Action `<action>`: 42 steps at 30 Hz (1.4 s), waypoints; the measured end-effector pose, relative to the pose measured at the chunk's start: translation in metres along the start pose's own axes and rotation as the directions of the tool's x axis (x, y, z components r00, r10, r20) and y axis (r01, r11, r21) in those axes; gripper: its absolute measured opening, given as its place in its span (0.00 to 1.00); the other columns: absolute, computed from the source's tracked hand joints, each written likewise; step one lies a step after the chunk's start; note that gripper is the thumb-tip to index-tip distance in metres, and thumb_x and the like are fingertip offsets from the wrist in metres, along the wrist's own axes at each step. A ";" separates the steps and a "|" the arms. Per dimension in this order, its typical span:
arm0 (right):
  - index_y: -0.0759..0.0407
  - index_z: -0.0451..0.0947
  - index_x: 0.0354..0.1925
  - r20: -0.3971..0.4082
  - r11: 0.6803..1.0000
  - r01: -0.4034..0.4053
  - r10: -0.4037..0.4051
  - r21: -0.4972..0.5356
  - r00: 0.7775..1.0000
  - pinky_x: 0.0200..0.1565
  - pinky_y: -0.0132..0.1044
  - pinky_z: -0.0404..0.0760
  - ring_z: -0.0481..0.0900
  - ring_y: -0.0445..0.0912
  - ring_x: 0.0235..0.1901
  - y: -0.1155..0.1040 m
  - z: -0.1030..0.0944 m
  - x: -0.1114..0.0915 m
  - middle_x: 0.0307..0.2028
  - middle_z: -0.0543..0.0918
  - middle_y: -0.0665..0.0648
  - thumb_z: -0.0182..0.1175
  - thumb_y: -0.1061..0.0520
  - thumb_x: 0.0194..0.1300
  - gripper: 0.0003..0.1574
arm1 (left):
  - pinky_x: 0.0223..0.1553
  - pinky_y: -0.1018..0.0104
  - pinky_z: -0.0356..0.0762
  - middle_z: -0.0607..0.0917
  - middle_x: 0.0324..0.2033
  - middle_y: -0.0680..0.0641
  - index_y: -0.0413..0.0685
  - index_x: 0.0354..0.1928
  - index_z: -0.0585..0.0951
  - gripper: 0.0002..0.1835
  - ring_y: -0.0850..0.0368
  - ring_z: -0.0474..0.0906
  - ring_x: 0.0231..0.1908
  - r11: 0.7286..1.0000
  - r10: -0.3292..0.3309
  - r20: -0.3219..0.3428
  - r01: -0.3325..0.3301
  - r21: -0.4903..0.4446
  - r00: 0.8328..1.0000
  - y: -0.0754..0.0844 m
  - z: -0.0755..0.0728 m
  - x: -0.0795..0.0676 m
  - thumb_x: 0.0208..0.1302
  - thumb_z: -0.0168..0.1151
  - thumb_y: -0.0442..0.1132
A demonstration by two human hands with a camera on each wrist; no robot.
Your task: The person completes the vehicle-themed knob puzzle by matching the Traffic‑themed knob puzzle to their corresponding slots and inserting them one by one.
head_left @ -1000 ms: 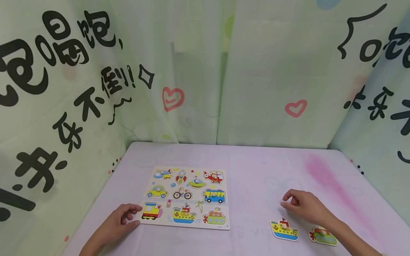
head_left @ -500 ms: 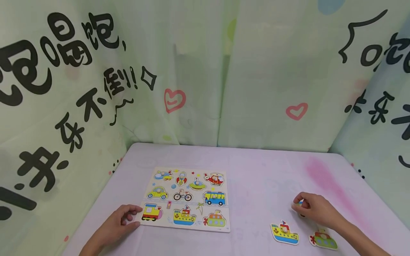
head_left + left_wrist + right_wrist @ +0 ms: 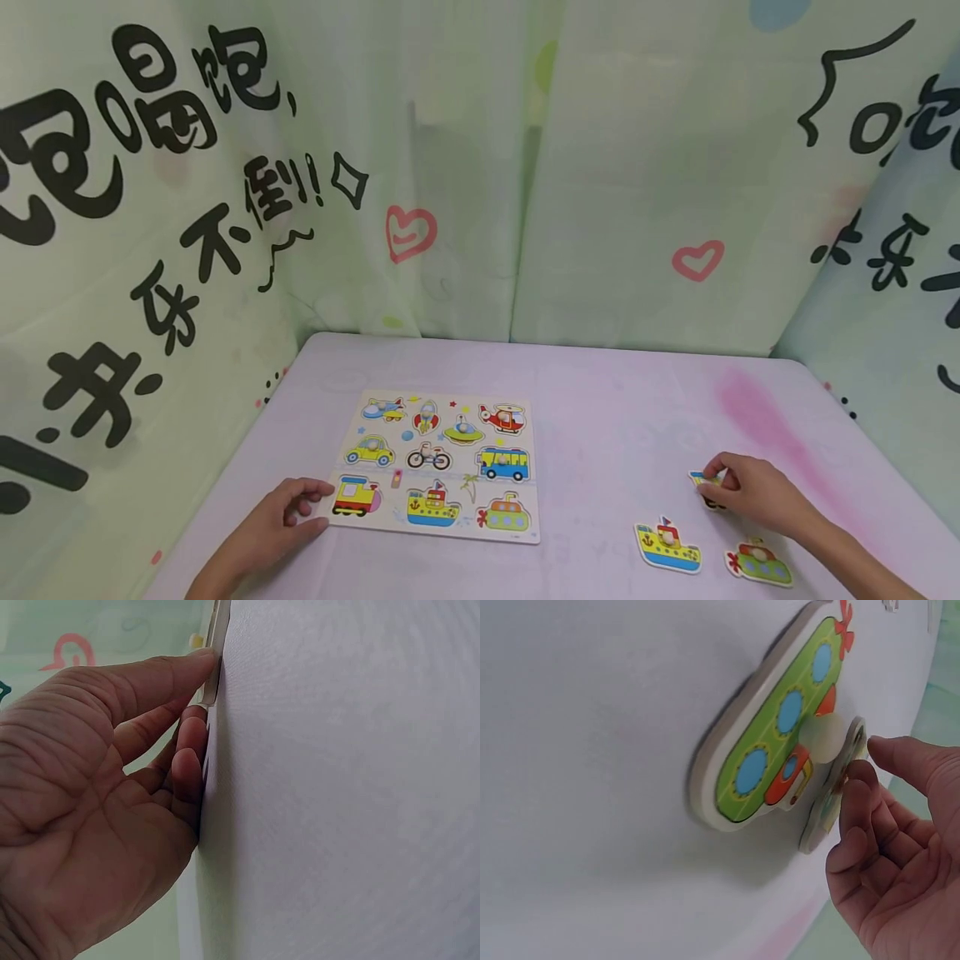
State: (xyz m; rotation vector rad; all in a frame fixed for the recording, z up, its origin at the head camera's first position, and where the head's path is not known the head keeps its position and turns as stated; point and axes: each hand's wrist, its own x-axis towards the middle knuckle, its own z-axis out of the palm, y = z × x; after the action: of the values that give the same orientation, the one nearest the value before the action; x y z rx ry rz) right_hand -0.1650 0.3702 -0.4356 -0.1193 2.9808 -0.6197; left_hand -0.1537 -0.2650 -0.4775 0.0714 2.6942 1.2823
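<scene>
In the head view a wooden vehicle puzzle board (image 3: 442, 537) lies left of the table's middle. My left hand (image 3: 281, 517) pinches its lower left corner, thumb at the front and index finger at the side. My right hand (image 3: 757, 492) pinches a train puzzle piece (image 3: 699, 478), mostly hidden behind the fingers. In the right wrist view this train piece (image 3: 814, 832) lies flat at the table, thumb and index fingertips right at its top. Nearer me are a boat piece (image 3: 667, 552) and a green submarine piece (image 3: 761, 567) with a round knob (image 3: 822, 739).
A pale cloth covers the table (image 3: 585, 417), with a pink patch (image 3: 757, 417) toward the right. Light green curtains (image 3: 465, 167) with black lettering and hearts hang at the back and both sides.
My right hand has moved right and slightly toward me, and the train piece now shows beyond its fingertips on the table. The left hand stays at the board's corner.
</scene>
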 end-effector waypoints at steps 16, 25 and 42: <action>0.57 0.77 0.38 -0.016 1.000 0.001 -0.001 0.003 1.000 0.27 0.33 0.63 0.64 0.38 0.23 0.015 0.002 -0.003 0.22 0.68 0.49 0.67 0.54 0.67 0.11 | 0.39 0.71 0.69 0.78 0.44 0.49 0.40 0.57 0.80 0.23 0.56 0.69 0.42 1.000 -0.023 -0.002 0.023 0.021 1.000 0.004 -0.001 0.002 0.60 0.74 0.34; 0.61 0.76 0.41 -0.008 1.000 -0.017 0.018 0.013 1.000 0.29 0.33 0.64 0.65 0.39 0.24 0.017 0.008 -0.004 0.23 0.69 0.49 0.64 0.53 0.71 0.12 | 0.38 0.71 0.69 0.78 0.43 0.50 0.41 0.56 0.80 0.22 0.56 0.69 0.41 0.999 -0.024 -0.004 0.024 0.024 1.000 0.003 0.000 0.001 0.60 0.74 0.34; 0.65 0.75 0.46 -0.140 0.991 -0.059 0.076 0.124 0.987 0.28 0.32 0.67 0.68 0.39 0.23 0.007 0.008 -0.014 0.23 0.74 0.50 0.60 0.51 0.76 0.17 | 0.38 0.71 0.69 0.77 0.43 0.49 0.40 0.56 0.80 0.22 0.56 0.69 0.40 0.999 -0.035 -0.010 0.035 0.008 0.999 0.000 0.002 0.001 0.60 0.74 0.33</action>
State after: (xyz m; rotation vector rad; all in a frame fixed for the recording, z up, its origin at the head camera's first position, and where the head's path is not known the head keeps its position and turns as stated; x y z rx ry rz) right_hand -0.1502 0.3749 -0.4441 0.0369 3.0592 -0.8307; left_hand -0.1542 -0.2635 -0.4789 0.0182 2.6970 1.2647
